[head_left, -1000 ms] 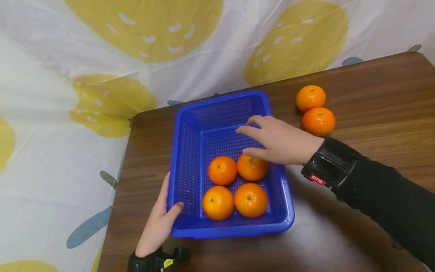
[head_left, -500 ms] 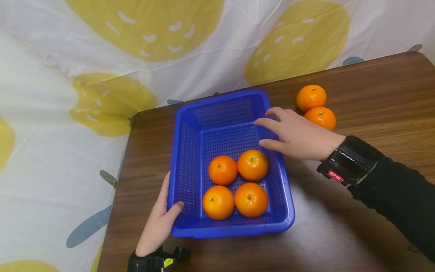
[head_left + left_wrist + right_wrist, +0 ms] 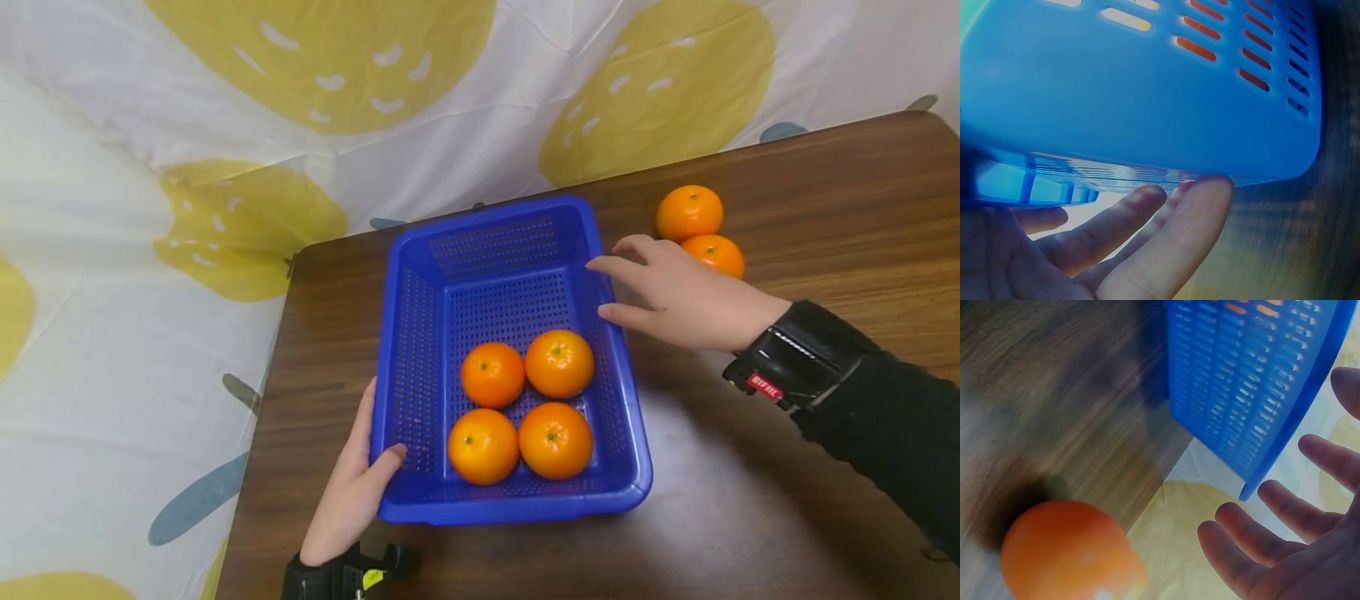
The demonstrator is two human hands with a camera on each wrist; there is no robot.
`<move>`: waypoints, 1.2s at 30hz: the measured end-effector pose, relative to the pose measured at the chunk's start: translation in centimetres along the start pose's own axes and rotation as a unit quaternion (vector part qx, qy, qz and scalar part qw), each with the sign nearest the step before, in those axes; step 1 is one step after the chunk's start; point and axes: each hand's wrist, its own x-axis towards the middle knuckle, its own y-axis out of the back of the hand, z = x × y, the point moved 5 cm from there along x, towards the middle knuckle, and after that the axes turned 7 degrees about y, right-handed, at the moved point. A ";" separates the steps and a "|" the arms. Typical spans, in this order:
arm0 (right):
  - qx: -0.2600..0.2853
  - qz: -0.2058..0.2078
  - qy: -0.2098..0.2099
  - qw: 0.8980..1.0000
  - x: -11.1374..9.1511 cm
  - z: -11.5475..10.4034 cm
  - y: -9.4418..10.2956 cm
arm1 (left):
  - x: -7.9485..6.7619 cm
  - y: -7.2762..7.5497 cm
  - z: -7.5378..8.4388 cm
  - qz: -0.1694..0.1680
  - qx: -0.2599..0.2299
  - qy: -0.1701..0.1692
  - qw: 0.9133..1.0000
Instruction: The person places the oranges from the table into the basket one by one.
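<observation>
In the head view my left hand (image 3: 356,475) holds the left side of a blue plastic basket (image 3: 517,507), thumb over the rim. Its fingers lie against the outer wall in the left wrist view, partly hidden. Several oranges sit in the near half of the basket, among them one orange (image 3: 558,363) by the right wall. My right hand (image 3: 682,292), fingers spread and holding nothing, hovers over the basket's right rim. Two more oranges lie on the table just beyond it: a far orange (image 3: 690,212) and a nearer orange (image 3: 716,253), partly covered by the hand.
The basket and oranges are on a dark wooden table (image 3: 840,217). Behind and to the left hangs a white cloth (image 3: 420,158) with yellow fruit shapes, close to the table's back edge. Both wrists wear black straps.
My right hand has moved right, from above the oranges in the basket to its right rim, near the two oranges on the table. The left hand and the basket have stayed put.
</observation>
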 end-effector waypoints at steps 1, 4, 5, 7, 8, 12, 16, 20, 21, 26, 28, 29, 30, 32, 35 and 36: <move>0.000 0.002 0.000 1.000 -0.1 0.1 0.1 | 0.0 0.0 0.0 0.001 0.000 0.000 1.000; 0.004 0.005 -0.002 1.000 -0.5 0.4 0.2 | 0.0 0.0 0.0 0.002 0.000 0.000 1.000; 0.004 0.005 -0.003 1.000 -0.6 0.5 0.2 | 0.0 0.0 -0.1 0.002 0.000 0.000 1.000; 0.005 0.003 -0.009 1.000 -0.9 0.8 0.3 | 0.0 0.0 0.0 0.002 -0.001 0.000 1.000; 0.004 0.002 -0.013 1.000 -1.0 0.9 0.3 | 0.0 0.0 0.0 0.002 -0.001 -0.001 1.000; -0.006 0.007 -0.019 1.000 -1.4 1.4 0.5 | 0.0 0.0 0.0 -0.001 -0.005 -0.005 1.000; -0.037 0.024 -0.017 0.999 -1.8 1.8 0.8 | 0.0 0.0 0.0 -0.001 -0.005 -0.007 1.000; -0.078 0.033 -0.025 0.996 -2.2 2.5 0.9 | 0.0 0.0 0.0 0.001 -0.004 -0.001 1.000; -0.087 0.033 -0.030 0.995 -2.3 2.8 1.0 | 0.0 -0.1 -0.1 0.002 -0.004 0.001 1.000; -0.106 0.034 -0.059 0.992 -2.7 4.2 0.9 | 0.0 -0.1 -0.1 0.003 -0.003 0.004 1.000; -0.103 0.027 -0.073 0.992 -2.8 4.8 0.8 | 0.0 -0.1 0.0 0.004 -0.001 0.004 1.000; -0.102 0.023 -0.079 0.991 -2.9 5.1 0.8 | -0.1 -0.1 0.0 0.004 -0.001 0.004 1.000; -0.100 0.020 -0.085 0.991 -2.9 5.4 0.7 | -0.1 -0.1 0.0 0.005 0.001 0.003 1.000; -0.095 0.012 -0.097 0.991 -3.0 5.9 0.6 | -0.1 -0.1 0.1 0.005 0.003 0.004 1.000; -0.092 0.008 -0.108 0.990 -3.0 6.5 0.5 | -0.1 -0.1 0.1 0.004 0.002 0.005 1.000; -0.090 0.007 -0.110 0.990 -3.1 6.7 0.5 | -0.1 -0.1 0.1 0.003 0.001 0.006 1.000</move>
